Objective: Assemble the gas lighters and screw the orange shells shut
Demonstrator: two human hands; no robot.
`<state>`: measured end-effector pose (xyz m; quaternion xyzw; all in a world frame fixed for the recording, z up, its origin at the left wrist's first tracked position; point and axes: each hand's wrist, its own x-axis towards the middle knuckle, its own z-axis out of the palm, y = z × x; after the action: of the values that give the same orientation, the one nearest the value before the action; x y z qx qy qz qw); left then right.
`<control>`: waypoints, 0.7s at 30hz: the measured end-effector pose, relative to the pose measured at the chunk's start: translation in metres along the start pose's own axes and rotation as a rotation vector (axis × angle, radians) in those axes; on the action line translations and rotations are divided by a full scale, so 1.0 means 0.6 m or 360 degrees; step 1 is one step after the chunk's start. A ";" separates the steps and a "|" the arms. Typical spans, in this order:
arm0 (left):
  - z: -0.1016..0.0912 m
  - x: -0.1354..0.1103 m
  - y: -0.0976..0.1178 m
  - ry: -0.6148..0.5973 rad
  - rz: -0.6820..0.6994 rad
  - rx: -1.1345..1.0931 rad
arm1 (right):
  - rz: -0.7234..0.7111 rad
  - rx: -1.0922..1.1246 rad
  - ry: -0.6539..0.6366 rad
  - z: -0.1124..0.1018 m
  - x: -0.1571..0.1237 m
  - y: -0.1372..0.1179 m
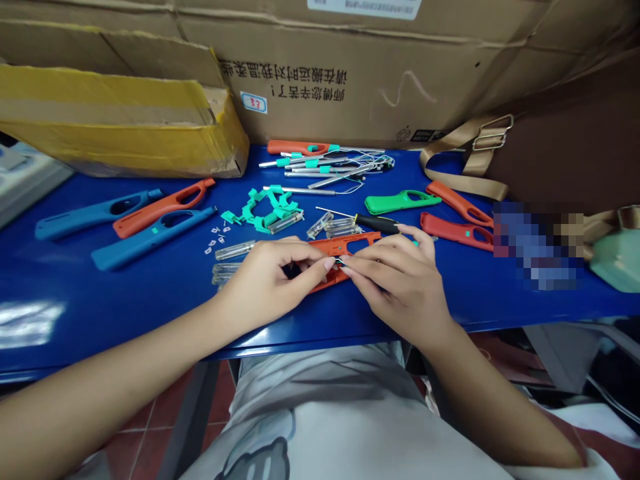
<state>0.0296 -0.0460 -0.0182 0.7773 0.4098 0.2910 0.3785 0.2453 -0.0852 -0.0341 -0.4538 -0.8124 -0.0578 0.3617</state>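
Shell: orange lighter shell point(350, 248), long, handle cutout, flat on blue table point(150, 293).
Left hand point(270, 277): fingers pinched on shell.
Right hand point(400, 280): fingers pinched on shell.

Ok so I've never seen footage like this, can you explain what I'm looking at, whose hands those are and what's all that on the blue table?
There is no machine here. One camera sits on a person's head and looks down at their own bare hands. The left hand and right hand both pinch an orange handle shell on the blue table. Around it lie blue shells, a green shell, clear tubes and a black-handled screwdriver. Cardboard boxes stand behind.
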 end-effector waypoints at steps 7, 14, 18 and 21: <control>0.002 -0.002 -0.001 -0.0015 0.0041 0.0001 | -0.0036 0.0074 -0.0071 0.000 0.000 0.006; 0.003 -0.001 -0.006 -0.0018 0.0136 0.0047 | 0.0152 0.0245 -0.0196 -0.003 0.004 0.008; 0.005 -0.001 -0.007 0.0027 0.0197 0.0116 | 0.0182 0.0215 -0.0232 -0.002 0.006 0.009; 0.007 -0.002 -0.009 0.0014 0.0160 0.0129 | 0.0133 0.0139 -0.0228 0.000 0.005 0.008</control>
<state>0.0298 -0.0465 -0.0250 0.8102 0.3834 0.2963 0.3298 0.2483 -0.0803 -0.0335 -0.4740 -0.8183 0.0253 0.3242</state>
